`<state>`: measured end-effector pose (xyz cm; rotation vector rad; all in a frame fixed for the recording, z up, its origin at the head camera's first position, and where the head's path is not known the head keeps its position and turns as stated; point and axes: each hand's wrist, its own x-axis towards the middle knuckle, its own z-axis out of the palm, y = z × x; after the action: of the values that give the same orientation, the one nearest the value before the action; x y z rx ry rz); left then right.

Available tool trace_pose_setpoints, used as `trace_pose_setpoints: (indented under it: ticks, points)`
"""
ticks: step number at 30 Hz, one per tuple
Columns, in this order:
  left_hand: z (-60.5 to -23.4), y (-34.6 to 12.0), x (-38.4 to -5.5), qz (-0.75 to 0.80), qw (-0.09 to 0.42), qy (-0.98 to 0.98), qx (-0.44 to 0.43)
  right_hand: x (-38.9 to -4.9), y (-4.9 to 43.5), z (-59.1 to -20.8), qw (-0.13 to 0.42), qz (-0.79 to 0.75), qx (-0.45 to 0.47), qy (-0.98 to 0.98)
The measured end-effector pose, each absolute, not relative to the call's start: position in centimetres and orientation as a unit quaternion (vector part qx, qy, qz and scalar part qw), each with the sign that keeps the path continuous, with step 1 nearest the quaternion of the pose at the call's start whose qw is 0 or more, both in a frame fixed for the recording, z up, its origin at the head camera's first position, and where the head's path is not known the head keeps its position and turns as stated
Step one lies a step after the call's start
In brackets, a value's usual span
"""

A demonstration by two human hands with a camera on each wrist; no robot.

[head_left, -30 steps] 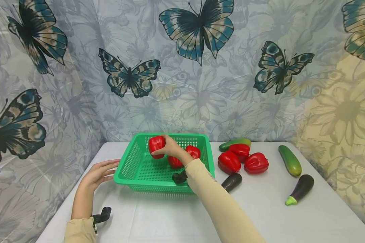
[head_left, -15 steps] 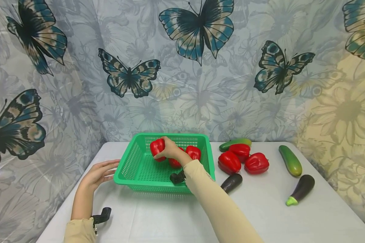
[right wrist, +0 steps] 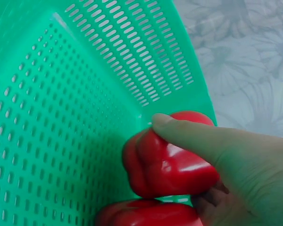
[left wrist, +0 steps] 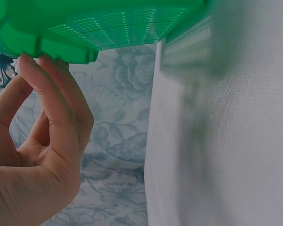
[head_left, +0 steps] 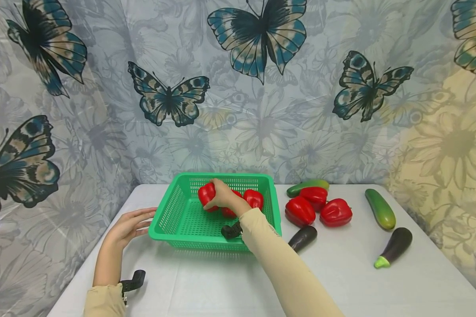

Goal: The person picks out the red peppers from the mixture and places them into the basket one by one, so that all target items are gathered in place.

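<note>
My right hand [head_left: 224, 194] grips a red bell pepper [head_left: 206, 193] inside the green plastic basket [head_left: 198, 242], toward its back wall. In the right wrist view the thumb lies over the top of the held pepper [right wrist: 167, 165], and another red pepper [right wrist: 146, 215] sits right beside it. Two more red peppers, one [head_left: 254, 198] at the right and one [head_left: 228, 213] partly behind my wrist, are in the basket. My left hand [head_left: 128, 224] is at the basket's left side; in the left wrist view its fingertips [left wrist: 26, 59] touch the green wall [left wrist: 66, 49].
Right of the basket, three red peppers [head_left: 336, 212] lie grouped, with a green cucumber-like vegetable [head_left: 307, 187] behind them and an eggplant [head_left: 303, 237] in front. Farther right lie another long green vegetable [head_left: 381, 209] and an eggplant [head_left: 394, 246]. A butterfly-print cloth [head_left: 242, 145] hangs behind the white table [head_left: 206, 281].
My right hand has moved slightly down and to the right, carrying the pepper lower in the basket toward the others. The left hand has stayed in place.
</note>
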<state>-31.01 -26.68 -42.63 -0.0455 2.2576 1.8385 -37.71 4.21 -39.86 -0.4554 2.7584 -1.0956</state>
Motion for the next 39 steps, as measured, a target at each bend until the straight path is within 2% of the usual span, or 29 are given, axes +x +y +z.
trace_pose_setpoints:
  ticks: [15, 28, 39]
  points:
    - [-42.49, -26.71, -31.10, 0.632, 0.118, 0.766, -0.015, -38.11, 4.10, -39.70, 0.075, -0.315, -0.173, 0.930]
    - [-42.55, -26.74, -30.98, 0.635, 0.116, 0.763, -0.015, -37.62, 3.80, -39.22, 0.102, -0.273, -0.171, 0.941]
    - [-42.55, -26.77, -30.90, 0.637, 0.114, 0.762, -0.014, -37.39, 3.76, -39.21, 0.099, -0.242, -0.187, 0.947]
